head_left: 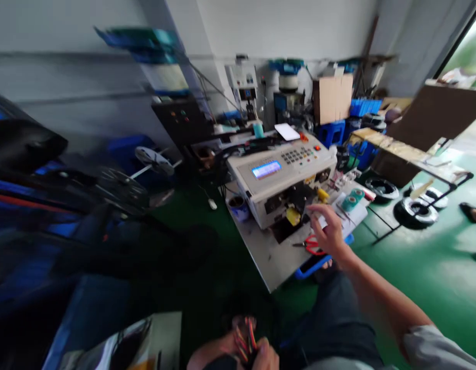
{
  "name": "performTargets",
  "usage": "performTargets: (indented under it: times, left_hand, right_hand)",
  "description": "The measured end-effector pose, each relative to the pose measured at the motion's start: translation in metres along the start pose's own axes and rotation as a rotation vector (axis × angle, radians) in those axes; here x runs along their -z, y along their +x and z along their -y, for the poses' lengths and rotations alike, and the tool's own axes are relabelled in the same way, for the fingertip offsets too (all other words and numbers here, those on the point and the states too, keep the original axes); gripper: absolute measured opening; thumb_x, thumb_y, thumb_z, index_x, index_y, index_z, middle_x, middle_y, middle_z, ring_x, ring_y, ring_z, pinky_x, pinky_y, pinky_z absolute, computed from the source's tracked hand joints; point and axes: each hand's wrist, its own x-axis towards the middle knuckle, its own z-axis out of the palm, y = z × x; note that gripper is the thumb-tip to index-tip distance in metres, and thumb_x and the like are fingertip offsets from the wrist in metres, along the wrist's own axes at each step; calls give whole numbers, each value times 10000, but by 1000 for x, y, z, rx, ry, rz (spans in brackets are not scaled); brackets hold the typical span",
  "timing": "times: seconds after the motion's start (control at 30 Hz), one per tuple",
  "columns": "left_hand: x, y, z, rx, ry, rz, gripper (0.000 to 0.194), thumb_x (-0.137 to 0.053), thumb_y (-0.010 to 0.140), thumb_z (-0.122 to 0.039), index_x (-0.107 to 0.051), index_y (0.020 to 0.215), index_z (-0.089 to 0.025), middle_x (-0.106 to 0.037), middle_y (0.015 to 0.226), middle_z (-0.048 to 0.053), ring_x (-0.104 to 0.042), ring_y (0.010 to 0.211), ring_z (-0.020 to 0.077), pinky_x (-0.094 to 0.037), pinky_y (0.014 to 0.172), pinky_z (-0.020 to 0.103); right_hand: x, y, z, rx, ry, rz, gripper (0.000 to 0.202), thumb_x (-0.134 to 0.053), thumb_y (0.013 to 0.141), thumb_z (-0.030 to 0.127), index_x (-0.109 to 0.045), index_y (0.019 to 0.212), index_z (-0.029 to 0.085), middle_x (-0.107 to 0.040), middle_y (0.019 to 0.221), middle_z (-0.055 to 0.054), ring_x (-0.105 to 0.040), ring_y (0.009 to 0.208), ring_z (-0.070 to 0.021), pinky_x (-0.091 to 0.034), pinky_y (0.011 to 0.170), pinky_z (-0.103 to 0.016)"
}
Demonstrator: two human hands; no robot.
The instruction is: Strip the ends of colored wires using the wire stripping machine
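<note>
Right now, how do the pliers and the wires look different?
The pliers lie on the table, while the wires are held in the left hand. The pliers have plain red handles; the wires mix red, yellowish and dark strands. Both show some red.

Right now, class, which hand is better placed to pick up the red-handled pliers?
The right hand, probably: it is close to the red-handled pliers, while the left hand, farther off, holds a bundle of coloured wires.
</note>
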Motion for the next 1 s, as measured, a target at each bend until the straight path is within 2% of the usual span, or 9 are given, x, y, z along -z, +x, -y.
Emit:
performTargets:
  times: [0.07, 0.13, 0.23, 0.43, 0.53, 0.63, 0.8, 0.9, 1.0]
  left_hand:
    - [6, -28, 15, -5, -9, -31, 747, -867, 729, -729, -358, 569, -205, -244, 481, -59, -255, 442, 86, -251, 467, 252]
    - [8, -42, 23, -5, -15, -27, 734, -845, 819, -670, -333, 582, -200, -265, 504, -64, -244, 485, 84, -273, 493, 246]
    - [9, -42, 28, 66, -14, 20, 699, -823, 866, -637, -335, 606, -210, -270, 509, -71, -224, 492, 89, -269, 493, 254]
    - [3, -31, 29, 32, 25, 92, 666, -758, 941, -614, -350, 611, -203, -271, 512, -69, -209, 490, 83, -210, 495, 261]
    - [-4, -32, 29, 11, 33, 76, 661, -749, 953, -605, -351, 608, -205, -277, 514, -70, -221, 490, 83, -214, 498, 263]
    - [-9, -33, 30, -2, 28, 43, 686, -774, 922, -624, -333, 592, -213, -266, 502, -78, -203, 475, 77, -192, 477, 263]
    - [-8, -35, 30, -17, -7, 15, 691, -794, 902, -619, -326, 585, -221, -250, 484, -90, -178, 460, 72, -178, 461, 262]
    - [-6, -35, 27, -32, -18, 12, 678, -785, 917, -604, -329, 592, -221, -253, 489, -90, -172, 463, 74, -178, 464, 264]
    - [-6, -32, 24, -44, -17, 22, 665, -769, 935, -596, -335, 603, -219, -257, 492, -91, -175, 462, 74, -180, 470, 263]
  right_hand:
    - [-7, -60, 1, -54, -14, 163, 271, -557, 1012, 239, -701, 1238, 207, -757, 1277, -137, -696, 1196, -281, -554, 1059, -463]
    - [-14, -105, -6, -120, -139, 338, 295, -608, 985, 234, -717, 1254, 182, -705, 1412, -157, -645, 1294, -321, -516, 1110, -497]
    - [-17, -131, -27, -267, -347, 437, 363, -615, 1007, 232, -698, 1354, 161, -640, 1516, -164, -568, 1380, -355, -467, 1145, -516]
    - [-11, -109, -45, -238, -379, 552, 301, -545, 1103, 347, -739, 1277, 196, -696, 1420, -126, -590, 1251, -307, -457, 1079, -443]
    - [-11, -104, -50, -185, -408, 571, 310, -490, 1118, 302, -753, 1234, 186, -729, 1313, -144, -587, 1199, -294, -429, 1073, -430]
    - [-10, -103, -68, -222, -504, 533, 315, -487, 1113, 267, -775, 1214, 189, -751, 1210, -147, -589, 1154, -291, -411, 1039, -430]
    - [-6, -94, -98, -365, -572, 390, 292, -528, 1081, 232, -796, 1185, 181, -733, 1297, -150, -572, 1202, -340, -413, 1032, -484]
    - [-11, -88, -91, -451, -344, 271, 312, -505, 1077, 235, -782, 1188, 142, -695, 1370, -200, -547, 1274, -363, -415, 1090, -530]
    - [-40, -85, -61, -574, 103, 200, 315, -556, 1052, 292, -732, 1254, 126, -704, 1355, -202, -615, 1230, -296, -501, 1045, -455]
